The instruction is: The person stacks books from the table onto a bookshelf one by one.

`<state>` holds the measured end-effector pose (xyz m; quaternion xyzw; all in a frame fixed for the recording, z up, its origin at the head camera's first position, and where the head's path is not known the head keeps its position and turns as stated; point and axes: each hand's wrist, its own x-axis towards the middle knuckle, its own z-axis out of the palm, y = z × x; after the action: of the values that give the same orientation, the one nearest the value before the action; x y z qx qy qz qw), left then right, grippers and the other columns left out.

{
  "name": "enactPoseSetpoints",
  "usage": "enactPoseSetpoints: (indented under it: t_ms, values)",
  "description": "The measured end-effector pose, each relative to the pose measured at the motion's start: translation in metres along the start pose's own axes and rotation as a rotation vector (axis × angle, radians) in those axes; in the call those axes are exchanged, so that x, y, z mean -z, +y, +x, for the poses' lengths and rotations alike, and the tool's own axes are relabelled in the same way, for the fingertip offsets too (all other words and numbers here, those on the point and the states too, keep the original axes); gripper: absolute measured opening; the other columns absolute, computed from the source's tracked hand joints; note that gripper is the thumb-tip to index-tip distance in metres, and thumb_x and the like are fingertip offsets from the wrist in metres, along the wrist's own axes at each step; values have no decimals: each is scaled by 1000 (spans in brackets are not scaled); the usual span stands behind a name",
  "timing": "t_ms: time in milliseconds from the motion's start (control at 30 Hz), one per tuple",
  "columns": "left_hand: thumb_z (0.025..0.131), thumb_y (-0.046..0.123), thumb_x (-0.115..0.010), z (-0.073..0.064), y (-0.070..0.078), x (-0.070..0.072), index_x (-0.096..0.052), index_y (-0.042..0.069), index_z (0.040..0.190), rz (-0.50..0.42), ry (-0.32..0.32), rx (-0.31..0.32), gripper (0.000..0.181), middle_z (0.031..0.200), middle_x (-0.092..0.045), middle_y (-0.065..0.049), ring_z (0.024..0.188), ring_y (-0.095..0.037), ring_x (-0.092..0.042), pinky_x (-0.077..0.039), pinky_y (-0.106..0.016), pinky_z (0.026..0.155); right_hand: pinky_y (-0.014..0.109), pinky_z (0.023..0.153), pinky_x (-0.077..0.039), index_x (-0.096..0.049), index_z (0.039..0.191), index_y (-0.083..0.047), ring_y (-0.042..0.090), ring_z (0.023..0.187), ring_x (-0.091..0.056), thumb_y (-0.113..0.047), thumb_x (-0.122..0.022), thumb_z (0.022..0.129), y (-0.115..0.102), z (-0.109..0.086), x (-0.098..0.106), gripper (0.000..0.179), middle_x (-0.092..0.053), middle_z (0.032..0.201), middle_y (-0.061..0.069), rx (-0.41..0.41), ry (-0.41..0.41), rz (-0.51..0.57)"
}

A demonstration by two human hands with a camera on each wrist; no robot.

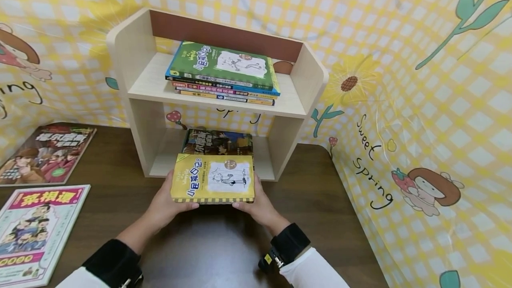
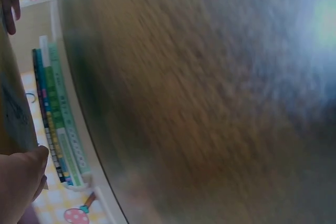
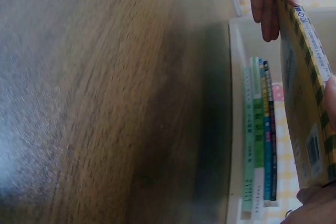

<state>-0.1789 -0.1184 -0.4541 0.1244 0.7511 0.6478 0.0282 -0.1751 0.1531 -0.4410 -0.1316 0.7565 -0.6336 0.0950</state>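
Observation:
A yellow comic-style paperback book [image 1: 214, 179] lies nearly flat between both hands, cover up, with its black-and-yellow checked spine facing me. At its left side my left hand [image 1: 166, 200] grips the book, thumb along the near edge. My right hand [image 1: 260, 203] holds the right side in the same way. In the right wrist view, the book's underside [image 3: 296, 108] shows above the desk. Just behind it, on the lower shelf, a dark-covered book [image 1: 230, 141] tops a stack of several books [image 3: 257, 140], partly hidden by the yellow one in the head view.
The pale wooden two-tier shelf [image 1: 142, 132] stands on the dark brown desk [image 1: 320, 199]. Its upper tier bears several stacked books, a green one [image 1: 236, 63] on top. Two magazines lie at left, one brown-red [image 1: 48, 154], one pink and green [image 1: 38, 234]. Yellow checked cloth [image 1: 400, 123] surrounds the desk.

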Motion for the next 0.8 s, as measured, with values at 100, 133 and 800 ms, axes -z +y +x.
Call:
enactPoseSetpoints:
  t_ms: [100,133,800]
  values:
    - [74,8,-84,5,-7,1,-9,10,153,3,5,14,109,125,-55,-23,93,-7,-64,-52,-20,78,28,92,-44,-4,155,-17,16,99,-62,-1,-73,84,7,6,0,100,-54,133,14,-24,24,-16]
    - [74,8,-84,6,-9,1,-9,10,153,4,5,20,109,125,-56,-23,93,-8,-65,-52,-20,77,30,94,-43,-6,155,-16,15,99,-62,-1,-73,83,10,8,0,99,-55,132,14,-32,31,-20]
    - [73,5,-84,39,-21,4,-20,4,151,126,77,-44,101,130,-51,-21,107,-33,-59,-45,-15,83,68,110,-4,-5,157,-15,41,145,9,-26,-73,87,27,34,-3,97,-1,160,20,-159,175,-318]
